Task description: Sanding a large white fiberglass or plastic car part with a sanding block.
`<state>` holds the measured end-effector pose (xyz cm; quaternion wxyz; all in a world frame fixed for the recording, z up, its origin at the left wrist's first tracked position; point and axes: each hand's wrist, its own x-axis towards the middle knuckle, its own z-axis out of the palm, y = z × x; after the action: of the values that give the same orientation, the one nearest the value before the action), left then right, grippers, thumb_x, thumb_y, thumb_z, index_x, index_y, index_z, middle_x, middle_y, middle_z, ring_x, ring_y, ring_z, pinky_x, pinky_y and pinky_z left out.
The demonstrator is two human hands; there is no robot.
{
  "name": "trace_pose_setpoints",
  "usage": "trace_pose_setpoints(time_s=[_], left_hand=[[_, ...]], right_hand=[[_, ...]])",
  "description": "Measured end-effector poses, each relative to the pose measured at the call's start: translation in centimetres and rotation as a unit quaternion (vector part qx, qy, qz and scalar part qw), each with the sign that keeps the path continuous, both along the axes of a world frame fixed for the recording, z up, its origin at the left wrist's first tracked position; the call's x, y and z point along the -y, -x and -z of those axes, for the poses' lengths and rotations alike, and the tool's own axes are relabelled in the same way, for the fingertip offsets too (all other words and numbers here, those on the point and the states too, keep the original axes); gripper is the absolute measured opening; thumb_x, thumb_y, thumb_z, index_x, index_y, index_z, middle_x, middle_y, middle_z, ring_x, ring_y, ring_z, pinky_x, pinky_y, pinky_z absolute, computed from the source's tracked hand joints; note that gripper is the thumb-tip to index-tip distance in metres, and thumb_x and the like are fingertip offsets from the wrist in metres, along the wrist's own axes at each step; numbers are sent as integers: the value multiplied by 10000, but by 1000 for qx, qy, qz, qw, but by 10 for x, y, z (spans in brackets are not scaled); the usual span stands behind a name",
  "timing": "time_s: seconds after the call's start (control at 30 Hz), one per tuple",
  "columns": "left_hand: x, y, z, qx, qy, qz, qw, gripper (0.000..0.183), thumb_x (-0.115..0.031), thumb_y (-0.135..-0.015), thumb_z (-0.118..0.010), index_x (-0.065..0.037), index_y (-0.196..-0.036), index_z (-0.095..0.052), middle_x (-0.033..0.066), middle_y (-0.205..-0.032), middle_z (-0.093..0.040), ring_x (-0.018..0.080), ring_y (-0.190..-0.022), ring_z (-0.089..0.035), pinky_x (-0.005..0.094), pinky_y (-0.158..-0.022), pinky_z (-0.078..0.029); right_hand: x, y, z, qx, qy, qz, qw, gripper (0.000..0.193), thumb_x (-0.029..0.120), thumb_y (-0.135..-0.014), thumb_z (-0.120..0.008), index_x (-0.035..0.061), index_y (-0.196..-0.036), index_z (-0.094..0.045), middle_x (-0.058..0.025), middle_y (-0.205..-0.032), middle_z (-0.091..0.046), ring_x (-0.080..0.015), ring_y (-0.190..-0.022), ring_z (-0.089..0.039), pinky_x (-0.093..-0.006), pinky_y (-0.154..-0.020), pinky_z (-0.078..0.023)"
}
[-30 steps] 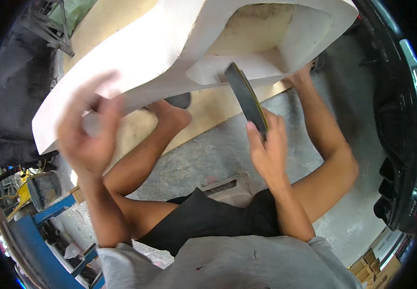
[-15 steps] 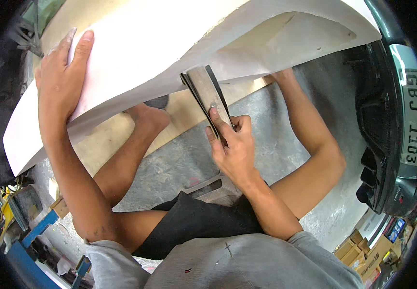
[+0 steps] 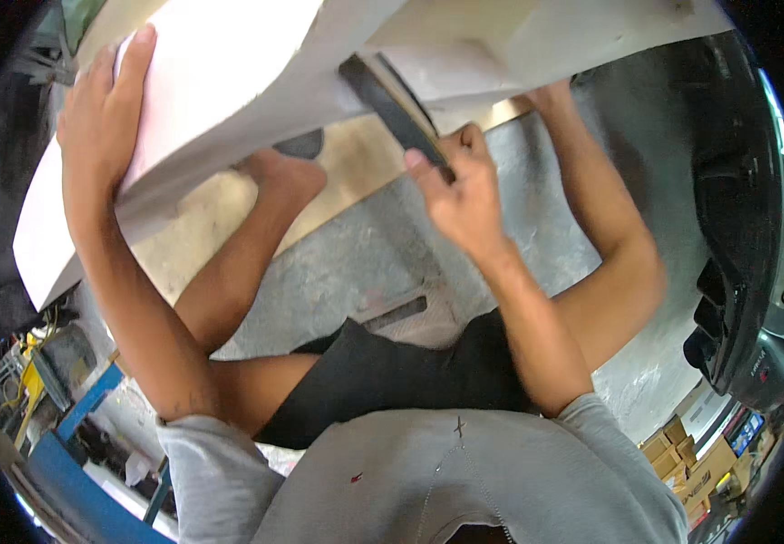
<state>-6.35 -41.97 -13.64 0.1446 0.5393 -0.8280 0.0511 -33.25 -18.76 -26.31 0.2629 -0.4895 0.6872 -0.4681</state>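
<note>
Block point(image 3: 392, 108) perhaps against white panel point(image 3: 215, 77)

A scuffed grey floor point(image 3: 347, 238) carries a pale flat board point(image 3: 358, 163) that runs under a large white panel point(image 3: 215, 77) (whether the two touch is hidden). The person's left foot point(image 3: 285, 174), in dark footwear point(image 3: 303, 143), rests on the board, while a stool point(image 3: 437, 325) with a slotted seat stands on the floor between the knees.
</note>
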Motion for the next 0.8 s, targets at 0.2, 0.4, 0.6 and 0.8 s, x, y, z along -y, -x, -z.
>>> trace_pose_setpoints(time_s=[0.2, 0.4, 0.6, 0.8], left_hand=[[-7, 13, 2, -8, -63, -51, 997, 755, -650, -993, -415, -19, -1360, -603, 312, -1293, -616, 454, -1260, -552, 452, -1103, -371], [-2, -16, -9, 63, 10, 67, 996, 732, -643, -989, -401, -46, -1355, -616, 262, -1296, -633, 420, -1246, -570, 440, -1090, -379], [-49, 47, -28, -27, -41, -51, 997, 488, -378, -1007, -510, 78, -1104, -654, 333, -1152, -638, 463, -1111, -596, 508, -980, -437], [-56, 48, -36, -46, -54, -51, 996, 468, -349, -1008, -514, 91, -1084, -656, 331, -1085, -657, 465, -1068, -615, 512, -947, -456]], right_hand=[[-37, -2, 4, -59, -37, -19, 997, 339, 159, -900, -721, 39, -1218, -726, -120, -880, -515, -228, -788, -506, -355, -664, -474], [-9, -5, 5, 22, -35, -34, 999, 295, 168, -901, -736, 0, -1144, -727, -123, -939, -557, -214, -793, -518, -325, -743, -466], [-15, 12, 17, -46, 13, -40, 998, 251, 190, -912, -740, -14, -1058, -725, -110, -926, -545, -202, -820, -515, -305, -730, -455], [-27, 18, 17, 1, -21, -58, 998, 272, 217, -909, -750, -25, -1029, -720, -88, -892, -503, -197, -818, -484, -334, -720, -434]])
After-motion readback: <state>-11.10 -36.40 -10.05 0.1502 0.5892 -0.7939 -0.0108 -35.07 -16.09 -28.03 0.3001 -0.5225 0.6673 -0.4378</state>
